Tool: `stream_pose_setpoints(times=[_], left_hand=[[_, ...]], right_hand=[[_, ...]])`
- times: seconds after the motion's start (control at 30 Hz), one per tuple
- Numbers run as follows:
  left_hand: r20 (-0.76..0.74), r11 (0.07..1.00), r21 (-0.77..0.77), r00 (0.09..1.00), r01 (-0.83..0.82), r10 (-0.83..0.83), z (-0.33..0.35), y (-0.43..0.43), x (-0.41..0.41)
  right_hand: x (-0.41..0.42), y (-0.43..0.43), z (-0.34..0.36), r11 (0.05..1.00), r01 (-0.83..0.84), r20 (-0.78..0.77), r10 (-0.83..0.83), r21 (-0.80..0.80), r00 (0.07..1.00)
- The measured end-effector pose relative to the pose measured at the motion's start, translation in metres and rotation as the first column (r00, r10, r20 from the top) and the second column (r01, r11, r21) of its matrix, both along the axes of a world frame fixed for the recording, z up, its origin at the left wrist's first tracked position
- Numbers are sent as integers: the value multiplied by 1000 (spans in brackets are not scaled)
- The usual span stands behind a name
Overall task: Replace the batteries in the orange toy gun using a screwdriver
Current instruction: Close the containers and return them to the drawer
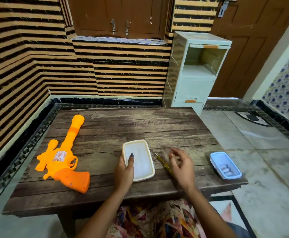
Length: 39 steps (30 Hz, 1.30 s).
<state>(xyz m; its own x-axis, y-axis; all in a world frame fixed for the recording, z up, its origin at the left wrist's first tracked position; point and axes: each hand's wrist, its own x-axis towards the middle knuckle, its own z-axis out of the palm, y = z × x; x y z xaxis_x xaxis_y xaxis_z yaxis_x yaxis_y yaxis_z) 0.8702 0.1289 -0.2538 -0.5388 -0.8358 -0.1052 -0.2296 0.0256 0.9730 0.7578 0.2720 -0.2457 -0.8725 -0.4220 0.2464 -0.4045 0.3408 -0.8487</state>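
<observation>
Left hand (124,170) gripped the white box (141,162).
Right hand (182,169) hovered, fingers spread, over the screwdriver (160,159); the toy gun (66,162) lay apart.

Toy gun (63,160) laid at the left of the tabletop (131,124), lidded box (141,162) set in the middle, screwdriver (161,160) laid just right of it, tray (213,159) set far right, batteries (226,168) kept inside.

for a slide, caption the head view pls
Left hand grips a white lidded box, right hand open over a yellow screwdriver; orange toy gun lies untouched on the wooden table.
</observation>
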Motion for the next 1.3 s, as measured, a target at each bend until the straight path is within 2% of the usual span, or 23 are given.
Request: stream_pose_setpoints(times=[0.07, 0.13, 0.23, 0.33, 0.43, 0.5, 0.6, 0.7, 0.8, 0.87, 1.07, 1.17, 1.23, 1.3], left_hand=[[12, 1000, -5, 1000, 15, -15, 2, 5, -5], [27, 1000, -9, 999, 17, -17, 3, 11, -9], [12, 1000, 4, 1000, 14, -14, 6, 20, -17], [7, 999, 31, 1000, 25, -25, 9, 30, -27], [12, 997, 69, 999, 40, -41, 14, 40, -36], [10, 994, 96, 999, 46, -47, 16, 48, -42], [33, 991, 121, 998, 48, -52, 19, 57, -48], [34, 992, 109, 997, 61, -65, 24, 65, -54], [39, 993, 89, 996, 82, -86, 28, 71, -60], [28, 988, 126, 995, 88, -93, 34, 74, -62], [-38, 973, 218, 997, 77, -71, 35, 65, -57], [-29, 964, 258, 998, 61, -56, 31, 55, -51], [-28, 956, 286, 998, 57, -51, 30, 49, -47], [-29, 946, 321, 999, 45, -38, 29, 42, -44]], right_hand=[[-18, 28, 5, 967, 205, -217, -170, 150, 961], [-34, 56, 8, 871, 396, -340, -293, 291, 894], [-53, 90, 7, 757, 463, -271, -377, 461, 886], [-60, 109, 7, 654, 375, -118, -402, 657, 908], [-62, 116, 8, 624, 322, -46, -416, 712, 908], [-63, 118, 11, 648, 332, -31, -430, 686, 903], [-62, 116, 18, 736, 343, 42, -449, 583, 893], [-54, 102, 32, 874, 335, 147, -405, 351, 902], [-38, 73, 50, 961, 249, 236, -271, 118, 933], [-24, 50, 59, 982, 168, 231, -183, 82, 956], [5, 9, 60, 981, 42, 79, -58, 188, 995], [11, 3, 58, 980, -31, 93, 13, 195, 996], [10, 2, 54, 998, -29, 154, 19, 64, 988], [4, 2, 51, 984, 124, 242, -90, -131, 966]])
